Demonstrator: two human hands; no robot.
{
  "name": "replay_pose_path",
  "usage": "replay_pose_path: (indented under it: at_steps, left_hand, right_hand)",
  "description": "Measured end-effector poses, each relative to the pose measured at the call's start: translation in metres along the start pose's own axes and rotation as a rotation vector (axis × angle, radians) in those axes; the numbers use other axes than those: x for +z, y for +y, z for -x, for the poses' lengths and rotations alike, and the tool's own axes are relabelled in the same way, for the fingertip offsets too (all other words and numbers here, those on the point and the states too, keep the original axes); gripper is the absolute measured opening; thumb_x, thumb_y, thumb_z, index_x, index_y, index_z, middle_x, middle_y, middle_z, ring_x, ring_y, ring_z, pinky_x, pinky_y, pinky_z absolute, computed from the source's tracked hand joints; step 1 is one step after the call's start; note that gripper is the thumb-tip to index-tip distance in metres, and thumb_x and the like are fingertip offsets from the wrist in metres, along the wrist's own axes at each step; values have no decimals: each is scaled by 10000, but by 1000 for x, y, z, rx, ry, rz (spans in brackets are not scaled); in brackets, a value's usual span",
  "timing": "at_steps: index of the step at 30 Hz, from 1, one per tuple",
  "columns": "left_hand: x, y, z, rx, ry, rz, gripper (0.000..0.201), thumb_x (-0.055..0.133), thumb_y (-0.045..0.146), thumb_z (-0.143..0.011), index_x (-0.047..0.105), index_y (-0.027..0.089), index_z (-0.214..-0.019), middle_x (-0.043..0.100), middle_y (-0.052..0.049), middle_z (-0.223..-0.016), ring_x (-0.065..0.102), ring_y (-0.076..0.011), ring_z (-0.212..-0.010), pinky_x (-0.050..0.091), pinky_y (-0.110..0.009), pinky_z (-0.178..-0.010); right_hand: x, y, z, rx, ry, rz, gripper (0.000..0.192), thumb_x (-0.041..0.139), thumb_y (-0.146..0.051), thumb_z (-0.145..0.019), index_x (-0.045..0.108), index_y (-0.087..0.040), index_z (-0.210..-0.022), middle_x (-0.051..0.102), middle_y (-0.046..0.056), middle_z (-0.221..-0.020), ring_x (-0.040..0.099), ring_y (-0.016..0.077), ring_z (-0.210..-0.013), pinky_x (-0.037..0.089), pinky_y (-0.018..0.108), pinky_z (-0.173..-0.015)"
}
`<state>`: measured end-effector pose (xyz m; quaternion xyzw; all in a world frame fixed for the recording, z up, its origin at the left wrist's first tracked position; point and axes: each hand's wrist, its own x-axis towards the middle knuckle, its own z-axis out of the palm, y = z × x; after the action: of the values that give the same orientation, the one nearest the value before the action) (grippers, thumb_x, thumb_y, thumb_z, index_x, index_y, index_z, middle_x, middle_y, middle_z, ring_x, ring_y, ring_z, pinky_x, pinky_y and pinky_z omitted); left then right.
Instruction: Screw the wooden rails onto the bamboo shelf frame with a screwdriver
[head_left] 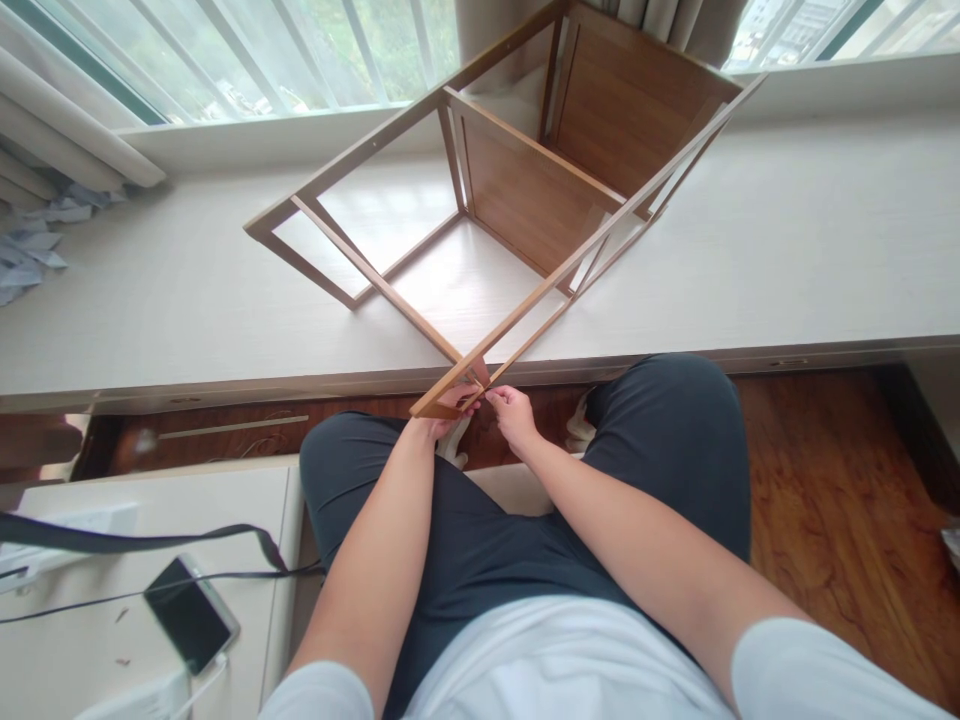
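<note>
My frame (pixel 517 195) leans across the white worktop (pixel 810 220), its near corner (pixel 441 388) jutting past the front edge above my lap. My left hand (pixel 469 398) is curled about that corner, partly hidden by the rails, and seems to be gripping the wood there. My right hand (pixel 513 415) is just beside it, thumb and finger pinched together against the thin lower rail; whether they grip the rail or some small piece at the joint I cannot tell, as it is too small to make out.

To do this fiddly bit well, I judge the left hand should do the steadying and the right only the fine work. The corner has nothing under it but my lap and the floor (pixel 832 500), so a hard push could tip or skid the frame; light pressure, aimed along the rail toward the worktop, looks safer. With my knees (pixel 667 420) either side, I can sit square to the joint and watch it from above. Anything small let slip would likely fall between my legs, so a slow pinch beats a quick one. The slim rails could flex, so I would brace right by the joint rather than farther along.
</note>
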<state>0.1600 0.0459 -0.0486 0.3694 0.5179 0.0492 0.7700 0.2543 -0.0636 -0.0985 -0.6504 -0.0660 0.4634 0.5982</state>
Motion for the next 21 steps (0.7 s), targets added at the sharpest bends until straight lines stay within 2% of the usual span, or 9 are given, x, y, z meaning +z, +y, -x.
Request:
replay_pose_path:
  at_steps: [5,13,21]
  left_hand:
    - [2,3,3,-25,-7,1,96,720,175,-825,702,154,-733,675,-73,-687,592,-129,-571,433,-187,-461]
    - [-2,2,2,-44,-40,-48,120,773,257,-805,705,161,-831,712,-43,-808,646,-125,-705,494,-193,-595]
    - [-2,2,2,-59,-81,8,160,802,267,-782,712,148,-840,715,-48,-824,641,-107,-699,492,-177,-608]
  right_hand:
    - [0,-1,2,3,19,-8,259,767,-404,-706,606,-205,-743,505,-54,-536,411,110,-506,277,224,-463]
    - [-2,-2,2,-20,-6,47,272,723,-440,-736,599,-201,-774,496,-55,-533,435,119,-501,298,229,-453]
    - [-10,-1,1,-26,-50,105,314,644,-510,-789,581,-208,-846,471,-64,-533,412,121,-474,289,233,-446]
